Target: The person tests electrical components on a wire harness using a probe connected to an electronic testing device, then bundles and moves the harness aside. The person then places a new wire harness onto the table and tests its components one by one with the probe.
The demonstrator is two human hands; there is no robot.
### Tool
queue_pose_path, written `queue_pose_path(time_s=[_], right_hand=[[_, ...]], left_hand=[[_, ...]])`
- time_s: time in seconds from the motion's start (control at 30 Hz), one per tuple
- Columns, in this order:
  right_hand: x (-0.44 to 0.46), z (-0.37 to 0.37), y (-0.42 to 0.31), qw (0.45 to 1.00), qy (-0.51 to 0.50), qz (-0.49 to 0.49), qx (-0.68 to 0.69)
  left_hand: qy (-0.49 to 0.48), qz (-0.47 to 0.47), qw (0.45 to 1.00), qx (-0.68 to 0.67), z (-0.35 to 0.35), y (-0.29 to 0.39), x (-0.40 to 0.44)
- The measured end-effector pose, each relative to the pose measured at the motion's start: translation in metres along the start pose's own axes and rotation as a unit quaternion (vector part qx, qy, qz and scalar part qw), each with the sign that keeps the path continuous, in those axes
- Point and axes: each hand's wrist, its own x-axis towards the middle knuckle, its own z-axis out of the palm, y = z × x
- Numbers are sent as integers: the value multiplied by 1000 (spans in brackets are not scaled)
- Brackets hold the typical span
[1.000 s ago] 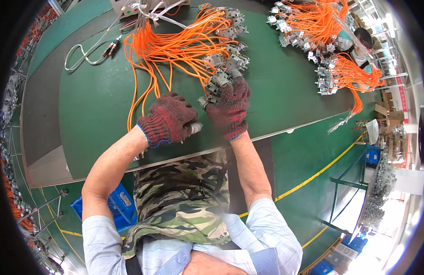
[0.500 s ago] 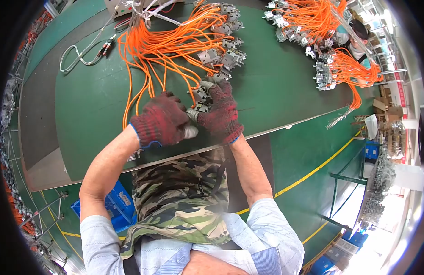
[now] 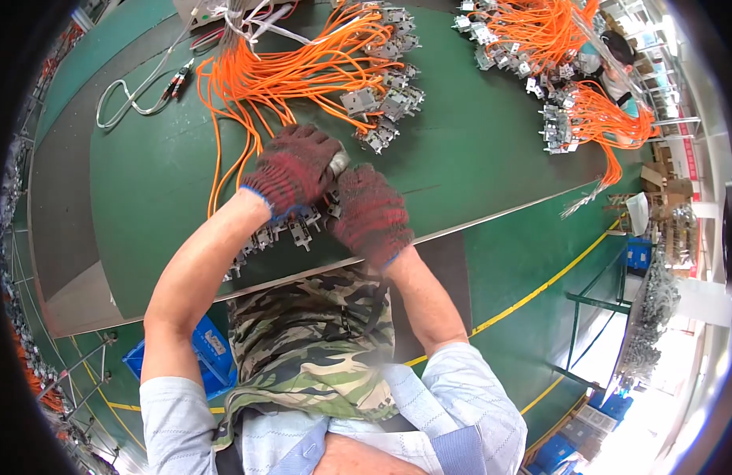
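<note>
Both hands wear dark red knit gloves over the green table [image 3: 477,182]. My left hand [image 3: 301,165] is closed beside the loose orange cables [image 3: 247,134]; what it grips is hidden. Close to its right, my right hand [image 3: 370,210] has its fingers curled, and a metal connector [image 3: 332,206] shows between the two hands. Whether that hand grips it is hard to make out. Several metal connectors [image 3: 301,228] lie below my left hand near the table's front edge. Beyond my hands spreads a bundle of orange cables [image 3: 302,67] with metal connectors [image 3: 397,103] at its ends.
At the upper left lies a grey cable with clips [image 3: 132,99]. More orange cable bundles [image 3: 540,36] rest at the upper right, with a person [image 3: 615,59] beyond them. A blue crate [image 3: 211,356] stands under the table's front edge. A green metal frame [image 3: 599,305] is at right.
My right hand has moved down and left from the connector cluster, with connectors drawn nearer me. My left hand has risen slightly, uncovering connectors by the front edge.
</note>
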Motion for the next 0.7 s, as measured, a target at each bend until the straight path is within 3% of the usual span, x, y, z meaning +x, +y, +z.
queue_pose_path(time_s=[0.07, 0.1, 0.17, 0.2, 0.3, 0.33, 0.37, 0.43, 0.5, 0.53, 0.57, 0.63, 0.67, 0.7], right_hand=[[5, -9, 1, 997, -76, 21, 0], [6, -14, 5, 998, -67, 16, -4], [4, -37, 13, 993, -74, -69, 68], [6, -59, 17, 978, -176, -4, 116], [9, -62, 45, 974, -158, 2, 165], [15, -64, 50, 943, -148, 50, 295], [18, -66, 53, 942, -149, 48, 296], [28, -74, 58, 930, 93, 140, 328], [57, -65, 91, 958, 238, 20, 161], [79, -54, 109, 960, 271, -34, 67], [96, -54, 116, 959, 274, -33, 68], [114, -51, 118, 967, 101, -65, 226], [114, -50, 113, 941, 34, 35, 334], [113, -47, 114, 941, 30, 35, 335]], left_hand=[[-10, -16, 1000, 12, 9, -2, -1], [0, -24, 1000, 17, 8, -1, -3], [-13, -35, 999, 0, 9, -4, -2], [-19, -37, 999, -1, 9, -5, -1], [-19, -41, 999, -29, 7, -6, 0], [-32, -51, 997, -38, 2, -2, 0], [-44, -61, 996, -48, 0, 2, 2], [-36, -82, 995, -47, -3, 12, 3], [-28, -87, 995, -41, -18, 34, 3], [-14, -75, 997, -13, -7, 40, 4], [4, -43, 999, -6, -5, 46, 3], [-11, -15, 999, 26, -6, 61, -2], [-13, -17, 999, 25, -5, 58, -3], [-24, -12, 1000, 11, -3, 55, -6]])
